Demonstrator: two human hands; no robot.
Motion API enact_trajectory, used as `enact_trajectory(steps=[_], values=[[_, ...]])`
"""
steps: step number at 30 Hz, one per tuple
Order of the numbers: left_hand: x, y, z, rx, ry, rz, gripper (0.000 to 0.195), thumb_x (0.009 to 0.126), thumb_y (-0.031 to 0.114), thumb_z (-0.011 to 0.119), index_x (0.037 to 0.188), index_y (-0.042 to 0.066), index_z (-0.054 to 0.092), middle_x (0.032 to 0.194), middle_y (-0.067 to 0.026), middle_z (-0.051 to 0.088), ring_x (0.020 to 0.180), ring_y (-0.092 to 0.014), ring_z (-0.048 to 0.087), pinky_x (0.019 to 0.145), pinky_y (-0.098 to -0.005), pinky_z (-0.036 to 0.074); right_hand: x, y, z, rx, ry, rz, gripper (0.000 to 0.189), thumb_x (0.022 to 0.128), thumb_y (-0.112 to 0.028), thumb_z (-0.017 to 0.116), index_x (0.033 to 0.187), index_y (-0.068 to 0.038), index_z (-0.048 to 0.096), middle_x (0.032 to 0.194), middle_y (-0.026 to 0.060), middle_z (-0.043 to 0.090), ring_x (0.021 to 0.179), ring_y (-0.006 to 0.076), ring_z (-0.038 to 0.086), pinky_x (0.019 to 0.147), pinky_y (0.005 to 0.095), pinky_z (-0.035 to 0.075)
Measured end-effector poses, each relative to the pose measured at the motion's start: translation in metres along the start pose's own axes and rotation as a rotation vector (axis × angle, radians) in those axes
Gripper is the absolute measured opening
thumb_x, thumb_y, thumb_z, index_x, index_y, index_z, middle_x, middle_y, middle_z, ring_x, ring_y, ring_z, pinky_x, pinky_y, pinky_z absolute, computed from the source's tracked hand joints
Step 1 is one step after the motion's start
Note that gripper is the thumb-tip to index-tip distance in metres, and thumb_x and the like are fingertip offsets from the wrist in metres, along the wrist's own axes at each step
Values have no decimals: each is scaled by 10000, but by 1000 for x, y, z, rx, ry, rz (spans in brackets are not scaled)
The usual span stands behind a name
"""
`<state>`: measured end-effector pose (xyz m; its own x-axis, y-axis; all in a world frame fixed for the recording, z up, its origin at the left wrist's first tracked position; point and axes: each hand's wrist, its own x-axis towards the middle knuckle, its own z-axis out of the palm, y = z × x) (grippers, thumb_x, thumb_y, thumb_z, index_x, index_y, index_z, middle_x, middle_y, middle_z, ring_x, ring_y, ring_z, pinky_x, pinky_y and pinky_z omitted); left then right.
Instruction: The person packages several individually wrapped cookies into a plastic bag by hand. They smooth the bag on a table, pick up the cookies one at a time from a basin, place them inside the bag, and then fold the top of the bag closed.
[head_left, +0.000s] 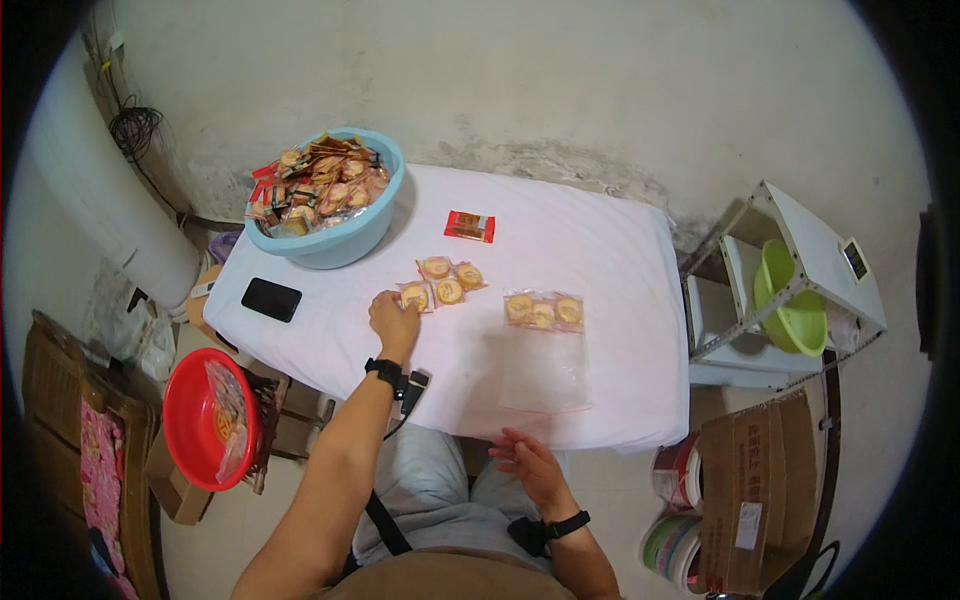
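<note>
My left hand (395, 322) rests on the white-covered table with its fingers curled at the near left edge of a wrapped round biscuit (415, 298). Whether the fingers grip that packet is not plain. Three more wrapped biscuits (450, 291) lie right beside it in a loose cluster. To the right a clear plastic bag (546, 371) lies flat, with wrapped biscuits (543, 310) in a row at its far end. My right hand (529, 465), palm partly turned up and fingers apart, hovers off the near table edge and holds nothing.
A light-blue basin (330, 251) heaped with wrapped snacks stands at the far left. A red packet (469, 226) and a black phone (271, 300) lie on the tablecloth (615, 262). A red basin (180, 442) sits left, a metal shelf (832, 262) and cardboard box (757, 487) right.
</note>
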<state>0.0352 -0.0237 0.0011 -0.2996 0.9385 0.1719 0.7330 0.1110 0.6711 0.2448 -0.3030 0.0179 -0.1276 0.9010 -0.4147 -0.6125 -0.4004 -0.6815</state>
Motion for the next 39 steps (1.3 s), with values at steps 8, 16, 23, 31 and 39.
enact_trajectory(steps=[8,16,23,31,39], values=[[-60,-25,-4,-1030,39,-86,158,853,-38,508,984,37,459,856,-8,485,756,-75,448,653,-191,397,3,0,14,-255,-43,-115,399,989,-236,471,1355,-82,440,1249,81,563,1091,176,565,886,315,456],[-202,52,-46,-1108,-588,9,283,862,-67,548,1096,43,433,980,-50,508,868,-105,526,762,-241,479,-6,-5,33,-177,167,-332,386,985,-202,471,1344,-81,396,1222,83,557,1051,165,570,865,300,466],[-214,61,-48,-764,-682,381,330,847,12,609,1141,37,461,1107,-144,529,983,-260,563,840,-356,477,-18,3,5,101,343,-415,212,977,-180,480,1156,-68,498,1029,75,619,889,153,626,739,285,511],[-174,85,-28,-230,-240,937,346,735,72,695,1053,36,562,1010,-145,562,949,-320,542,807,-400,455,-24,-5,-31,-135,479,-286,184,975,-237,502,1044,-69,531,844,77,653,608,132,627,573,256,515],[-164,83,-13,-357,-311,918,123,766,18,643,883,46,617,807,-113,601,781,-319,574,683,-395,476,14,-33,-7,-55,446,-202,204,959,-237,525,1070,-65,519,835,55,632,641,143,641,564,256,523]])
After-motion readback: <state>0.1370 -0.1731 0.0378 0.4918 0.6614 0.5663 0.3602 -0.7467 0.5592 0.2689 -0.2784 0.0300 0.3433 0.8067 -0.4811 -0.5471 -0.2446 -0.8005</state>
